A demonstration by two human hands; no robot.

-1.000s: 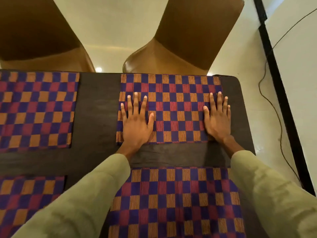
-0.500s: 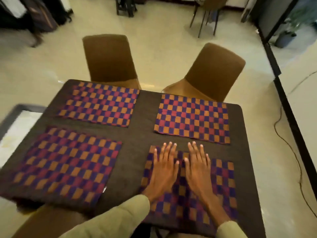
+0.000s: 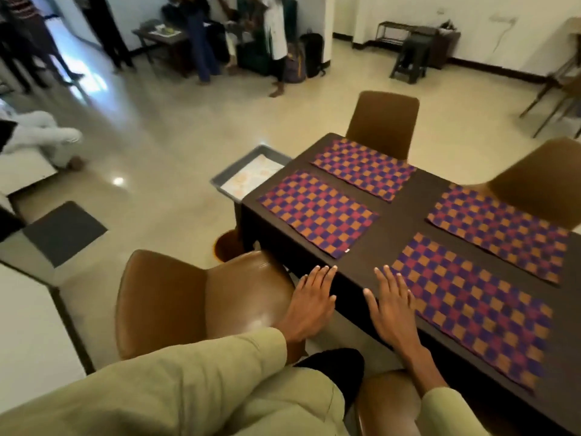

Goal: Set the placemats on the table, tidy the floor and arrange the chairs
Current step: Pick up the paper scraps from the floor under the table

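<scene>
A snag could be caused at the brown chair [image 3: 201,297], which is seen at 9 o'clock of the left hand [image 3: 311,305] with its seat pushed close against the near table edge: if that chair is shoved further in without being lined up, the dark table [image 3: 405,202] could be knocked and the 4 checked placemats shifted out of square. The grey tray [image 3: 251,174] jutting out past the far-left corner of the table, at 11 o'clock, could likewise be tipped by a bump, and whether it rests on the table or on something lower cannot be told. The left hand is held flat with straight fingers, nothing being grasped, its fingertips reaching the table edge above the chair seat. At 3 o'clock of it, the right hand [image 3: 393,306] is also spread flat and released on the table edge, its outer side just touching the near-right placemat [image 3: 478,313], which lies at 3 o'clock of that hand. The near-left placemat [image 3: 317,212] is found at 12 o'clock of the left hand, apart from it.
</scene>
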